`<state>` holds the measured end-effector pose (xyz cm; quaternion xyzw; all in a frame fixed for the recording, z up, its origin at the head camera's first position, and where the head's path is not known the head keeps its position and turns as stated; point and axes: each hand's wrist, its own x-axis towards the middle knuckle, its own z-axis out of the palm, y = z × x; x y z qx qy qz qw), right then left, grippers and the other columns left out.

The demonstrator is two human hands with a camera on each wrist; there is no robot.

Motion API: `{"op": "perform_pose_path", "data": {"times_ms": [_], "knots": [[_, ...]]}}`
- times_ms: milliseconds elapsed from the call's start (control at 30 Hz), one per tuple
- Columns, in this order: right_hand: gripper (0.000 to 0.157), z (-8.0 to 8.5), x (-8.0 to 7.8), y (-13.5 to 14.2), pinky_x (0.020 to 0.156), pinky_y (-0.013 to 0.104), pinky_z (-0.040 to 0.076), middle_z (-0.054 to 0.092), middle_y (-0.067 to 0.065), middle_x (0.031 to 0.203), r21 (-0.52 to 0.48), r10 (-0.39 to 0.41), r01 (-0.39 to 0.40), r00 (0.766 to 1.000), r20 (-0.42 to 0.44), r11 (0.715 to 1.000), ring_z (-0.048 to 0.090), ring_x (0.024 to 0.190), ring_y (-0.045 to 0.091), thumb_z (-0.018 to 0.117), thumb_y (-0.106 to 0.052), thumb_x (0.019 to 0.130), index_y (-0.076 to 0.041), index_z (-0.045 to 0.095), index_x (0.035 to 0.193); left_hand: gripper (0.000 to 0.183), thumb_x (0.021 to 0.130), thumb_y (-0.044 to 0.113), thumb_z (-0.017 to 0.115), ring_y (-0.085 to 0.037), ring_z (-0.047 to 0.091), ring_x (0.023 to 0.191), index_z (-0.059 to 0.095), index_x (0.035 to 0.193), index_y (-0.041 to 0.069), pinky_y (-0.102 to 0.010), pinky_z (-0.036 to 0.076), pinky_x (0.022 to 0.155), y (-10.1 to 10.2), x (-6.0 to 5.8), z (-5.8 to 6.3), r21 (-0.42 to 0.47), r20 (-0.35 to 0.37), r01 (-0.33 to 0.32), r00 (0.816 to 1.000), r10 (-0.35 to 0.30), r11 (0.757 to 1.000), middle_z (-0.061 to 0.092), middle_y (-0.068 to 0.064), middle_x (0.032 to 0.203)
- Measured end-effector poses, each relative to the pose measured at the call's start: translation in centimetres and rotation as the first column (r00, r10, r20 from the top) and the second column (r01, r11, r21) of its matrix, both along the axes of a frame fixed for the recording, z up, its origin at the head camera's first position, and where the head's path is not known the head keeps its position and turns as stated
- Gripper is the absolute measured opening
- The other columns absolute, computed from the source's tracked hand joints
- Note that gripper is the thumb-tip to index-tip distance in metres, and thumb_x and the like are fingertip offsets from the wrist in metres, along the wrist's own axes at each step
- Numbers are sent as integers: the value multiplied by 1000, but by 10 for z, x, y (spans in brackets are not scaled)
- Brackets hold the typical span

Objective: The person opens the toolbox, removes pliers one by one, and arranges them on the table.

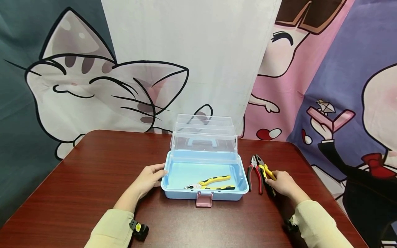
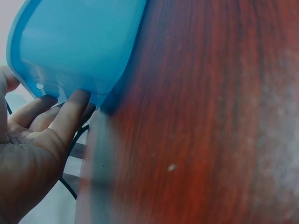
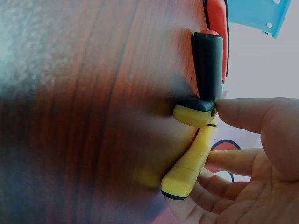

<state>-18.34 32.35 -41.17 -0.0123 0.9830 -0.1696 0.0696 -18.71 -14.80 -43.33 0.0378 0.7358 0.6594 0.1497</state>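
Note:
At the left end of a light-blue toolbox (image 1: 186, 195), my left hand (image 1: 147, 179) grips the wall, its thumb over the rim and its fingers against the outside. The clear lid (image 1: 203, 132) stands raised at the back. Inside the box lies one pair of yellow-and-black pliers (image 1: 215, 179), jaws toward the left. My right hand (image 1: 283, 184) pinches the handles of another pair of yellow-and-black pliers (image 3: 189, 163) on the table. Thumb and fingers bear on opposite handles in the right wrist view. Close beside it are red-and-black pliers (image 1: 260, 181), partly overlapped at the head.
A pink latch (image 1: 203, 199) hangs down from the box's front. The reddish-brown wooden table (image 1: 102, 179) reaches back to a cartoon-printed cloth (image 1: 217, 51). A black wrist device (image 1: 139, 230) sits at the left sleeve.

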Motion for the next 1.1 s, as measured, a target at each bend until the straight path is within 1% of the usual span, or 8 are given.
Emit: {"op": "perform_pose_path", "data": {"times_ms": [100,233,333,500,633,733,933,1100], "knots": [[52,2,-1,0,76,48,51,61,30,102,-3,8,-8,1000,7,1000,57,85,31,62,-22,87,19,52,118,53,94,13,48,-29,56,116,35,143,-4,-39,55,86,0,0,0,-8,2,1,1000,-1,1000,44,-27,140],[55,4,-2,0,76,48,51,61,30,104,-19,13,-12,1000,5,1000,57,86,32,62,-22,86,19,50,122,53,94,13,49,-28,57,116,37,143,-2,-39,55,86,0,-1,0,-18,14,-18,1000,18,1000,45,-25,140],[55,5,-3,0,76,48,52,61,31,106,-29,19,-19,1000,-23,999,59,86,32,62,-22,87,17,50,124,52,94,14,50,-28,57,116,38,143,-1,-38,55,85,0,-1,0,-18,20,-31,999,31,999,45,-24,141],[52,10,-3,-5,80,51,51,61,32,109,-34,26,-28,998,-63,999,60,91,36,60,-24,88,15,53,122,53,95,14,49,-29,56,117,35,144,-2,-39,55,87,-1,1,0,-7,7,-2,1000,2,1000,44,-26,141],[53,19,-2,-13,84,55,49,60,32,113,-52,34,-38,997,-70,998,58,99,41,60,-27,88,14,53,122,53,95,14,49,-28,56,117,35,144,-1,-39,55,87,-1,2,0,-1,11,-8,1000,8,1000,44,-25,141],[55,25,1,-20,84,55,49,59,32,115,-66,30,-35,997,-69,997,58,98,39,60,-28,89,13,51,124,53,95,14,50,-28,56,117,36,144,-1,-38,55,87,-1,2,-1,0,19,-19,1000,19,1000,44,-24,142],[55,32,5,-30,82,53,50,59,31,114,-73,26,-34,995,-99,997,58,94,36,60,-30,89,10,52,125,54,95,16,50,-28,55,117,35,144,-2,-40,55,87,0,3,0,2,11,-8,1000,8,1000,42,-26,143],[54,35,8,-37,84,54,49,59,29,118,-103,28,-40,993,-118,994,58,97,37,61,-32,89,7,54,126,55,95,17,50,-29,54,119,34,144,-2,-40,54,88,0,2,-1,6,15,-8,1000,7,1000,41,-25,144]]}}
